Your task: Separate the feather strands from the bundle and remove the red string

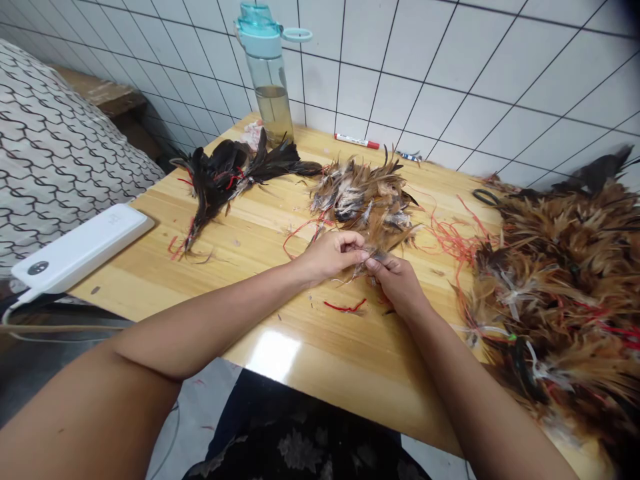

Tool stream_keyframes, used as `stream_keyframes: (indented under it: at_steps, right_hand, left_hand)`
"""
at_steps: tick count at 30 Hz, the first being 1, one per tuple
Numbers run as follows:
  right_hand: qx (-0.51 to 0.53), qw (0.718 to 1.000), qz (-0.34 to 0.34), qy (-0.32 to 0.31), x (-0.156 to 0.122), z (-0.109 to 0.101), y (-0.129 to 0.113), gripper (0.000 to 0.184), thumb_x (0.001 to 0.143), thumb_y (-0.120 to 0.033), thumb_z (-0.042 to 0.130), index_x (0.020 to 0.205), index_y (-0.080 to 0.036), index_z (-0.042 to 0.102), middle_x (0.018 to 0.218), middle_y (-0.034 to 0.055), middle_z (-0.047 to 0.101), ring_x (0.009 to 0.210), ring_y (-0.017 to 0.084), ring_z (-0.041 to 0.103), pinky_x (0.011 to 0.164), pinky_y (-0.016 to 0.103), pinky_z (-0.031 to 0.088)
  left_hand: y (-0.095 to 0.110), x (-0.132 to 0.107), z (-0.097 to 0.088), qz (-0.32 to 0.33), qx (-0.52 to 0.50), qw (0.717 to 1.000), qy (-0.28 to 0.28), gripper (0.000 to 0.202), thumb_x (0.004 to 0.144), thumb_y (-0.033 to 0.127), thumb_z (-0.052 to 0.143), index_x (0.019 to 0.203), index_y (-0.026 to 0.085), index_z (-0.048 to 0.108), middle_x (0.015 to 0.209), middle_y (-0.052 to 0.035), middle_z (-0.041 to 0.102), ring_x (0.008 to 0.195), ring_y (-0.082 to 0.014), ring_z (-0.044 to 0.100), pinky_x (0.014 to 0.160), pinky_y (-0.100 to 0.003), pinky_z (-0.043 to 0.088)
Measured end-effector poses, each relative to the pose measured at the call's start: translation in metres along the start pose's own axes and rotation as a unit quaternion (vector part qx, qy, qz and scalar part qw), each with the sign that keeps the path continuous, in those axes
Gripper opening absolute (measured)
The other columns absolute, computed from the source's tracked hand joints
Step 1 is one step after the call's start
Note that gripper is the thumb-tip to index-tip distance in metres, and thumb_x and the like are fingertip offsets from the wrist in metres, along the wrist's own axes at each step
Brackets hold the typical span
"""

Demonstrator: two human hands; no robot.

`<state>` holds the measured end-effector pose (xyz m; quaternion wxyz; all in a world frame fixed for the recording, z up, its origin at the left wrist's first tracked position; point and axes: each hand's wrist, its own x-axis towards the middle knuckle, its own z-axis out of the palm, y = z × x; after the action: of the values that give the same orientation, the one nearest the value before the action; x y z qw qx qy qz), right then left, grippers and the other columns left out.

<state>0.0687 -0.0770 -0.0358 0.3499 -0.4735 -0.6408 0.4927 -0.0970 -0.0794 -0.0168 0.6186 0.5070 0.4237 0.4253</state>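
My left hand (333,255) and my right hand (397,280) meet at the middle of the wooden table (260,233), both pinched on a small bunch of brown feathers (373,257). Just beyond them lies a loose pile of brown and grey feathers (363,197). A big heap of brown feathers (560,293) tied with red and white thread fills the right side. A bunch of black feathers (227,173) lies at the back left. Red thread scraps (345,307) are scattered near my hands.
A water bottle (267,73) stands at the back by the tiled wall, with a red marker (357,141) beside it. A white power bank (83,247) rests on the table's left edge. Patterned bedding (55,147) lies to the left.
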Motion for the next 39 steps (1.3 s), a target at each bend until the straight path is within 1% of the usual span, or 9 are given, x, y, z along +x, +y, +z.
stream_keyframes:
  at_steps: [4,8,15,20,24,28,33,36,39]
  right_hand:
    - [0.006,1.000,-0.005,-0.005,0.000,0.000,-0.001,0.030,0.078,-0.045,0.058,0.070,-0.018,0.067,0.070,0.0017,0.062,0.066,0.014,0.051,0.060,0.026,0.039]
    - [0.001,1.000,-0.003,-0.003,0.000,0.000,0.001,0.028,0.078,-0.043,0.057,0.071,-0.018,0.068,0.071,0.0019,0.063,0.067,0.015,0.053,0.061,0.026,0.040]
    - [-0.042,0.999,-0.031,0.001,0.003,0.000,0.007,0.025,0.078,-0.040,0.057,0.069,-0.018,0.067,0.072,0.0023,0.063,0.068,0.016,0.053,0.063,0.027,0.041]
    - [-0.060,0.997,-0.029,0.023,0.001,0.001,0.006,0.027,0.079,-0.040,0.055,0.063,-0.020,0.060,0.063,0.0007,0.057,0.066,0.016,0.053,0.062,0.027,0.041]
    - [-0.072,0.997,-0.027,0.016,0.001,0.001,0.008,0.030,0.077,-0.043,0.057,0.059,-0.019,0.057,0.061,0.0000,0.055,0.062,0.015,0.049,0.062,0.027,0.040]
    - [-0.061,0.998,-0.004,0.003,0.002,0.000,0.011,0.037,0.076,-0.049,0.057,0.055,-0.019,0.051,0.054,-0.0022,0.046,0.055,0.012,0.041,0.056,0.026,0.036]
    - [-0.067,0.997,-0.030,-0.014,0.003,-0.001,0.010,0.030,0.079,-0.044,0.056,0.063,-0.020,0.059,0.058,0.0000,0.052,0.062,0.015,0.048,0.059,0.026,0.039]
    - [-0.069,0.997,-0.043,-0.004,0.002,-0.001,0.008,0.027,0.081,-0.041,0.055,0.067,-0.020,0.062,0.060,0.0011,0.056,0.065,0.016,0.053,0.060,0.027,0.041]
    - [-0.074,0.996,-0.041,0.019,0.001,0.000,0.007,0.027,0.082,-0.041,0.054,0.067,-0.021,0.062,0.062,0.0016,0.058,0.068,0.018,0.055,0.061,0.028,0.043]
  left_hand:
    - [0.001,0.001,-0.002,0.013,-0.047,0.999,0.004,0.023,0.074,0.026,0.069,0.069,0.013,0.051,0.061,0.0018,0.058,0.056,-0.0071,0.054,0.056,-0.020,0.037]
    - [0.000,0.003,-0.005,0.002,-0.076,0.997,0.002,0.022,0.075,0.026,0.068,0.073,0.014,0.050,0.064,0.0009,0.060,0.058,-0.0072,0.057,0.056,-0.019,0.038]
    - [0.005,-0.001,-0.005,0.011,0.038,0.999,-0.033,0.018,0.076,0.024,0.063,0.071,0.014,0.050,0.063,0.0040,0.052,0.060,-0.0066,0.050,0.059,-0.020,0.037]
    - [0.006,0.000,-0.009,0.034,0.131,0.991,-0.024,0.018,0.075,0.025,0.060,0.068,0.015,0.048,0.062,0.0054,0.043,0.058,-0.0065,0.041,0.056,-0.021,0.032]
    - [0.005,0.003,-0.012,0.052,0.176,0.982,-0.034,0.017,0.075,0.025,0.061,0.066,0.015,0.050,0.061,0.0053,0.043,0.059,-0.0072,0.040,0.056,-0.021,0.030]
    - [0.004,0.003,-0.012,0.055,0.177,0.982,-0.033,0.018,0.073,0.021,0.063,0.063,0.014,0.050,0.059,0.0056,0.045,0.058,-0.0067,0.041,0.055,-0.020,0.031]
    - [-0.001,0.004,-0.008,0.036,0.109,0.993,-0.030,0.016,0.075,0.021,0.062,0.074,0.016,0.047,0.061,0.0045,0.056,0.059,-0.0085,0.053,0.058,-0.020,0.037]
    - [0.001,0.002,-0.008,0.049,0.099,0.994,0.004,0.019,0.075,0.023,0.064,0.075,0.017,0.046,0.062,0.0052,0.053,0.057,-0.0078,0.051,0.056,-0.020,0.036]
    - [0.006,-0.001,-0.009,0.092,0.145,0.984,0.048,0.015,0.077,0.025,0.063,0.077,0.016,0.051,0.067,0.0038,0.051,0.060,-0.0073,0.047,0.057,-0.020,0.035]
